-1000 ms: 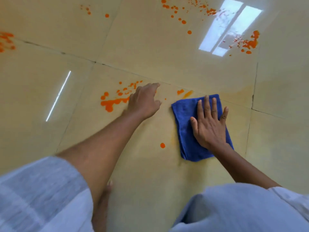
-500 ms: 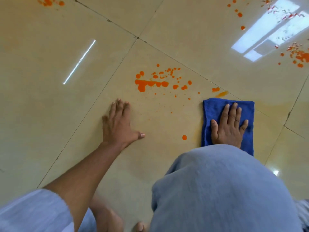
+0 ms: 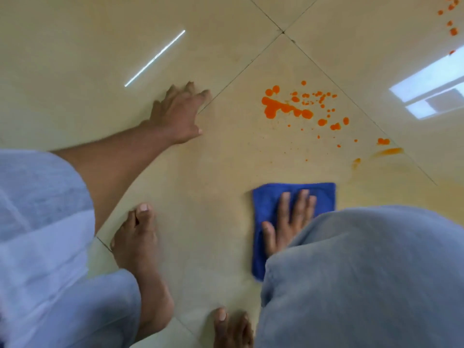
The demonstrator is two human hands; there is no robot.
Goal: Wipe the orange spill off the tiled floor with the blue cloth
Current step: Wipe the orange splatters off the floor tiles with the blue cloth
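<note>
An orange spill (image 3: 286, 108) of blobs and small drops lies on the glossy beige tiled floor (image 3: 226, 172). To its right is a wiped orange smear (image 3: 388, 151). The folded blue cloth (image 3: 268, 199) lies flat on the floor, nearer to me than the spill and apart from it. My right hand (image 3: 288, 222) presses flat on the cloth with fingers spread; my knee hides the wrist. My left hand (image 3: 179, 116) rests on the floor left of the spill, fingers apart, holding nothing.
My bare left foot (image 3: 138, 242) and the toes of my right foot (image 3: 231, 325) stand on the tile close to the cloth. My light blue trouser knee (image 3: 364, 272) fills the lower right. More orange drops (image 3: 452, 26) lie at the top right corner.
My right hand has dragged the cloth toward me, away from the spill, over the spot where a lone drop lay. My left hand has shifted left. The view has turned downward.
</note>
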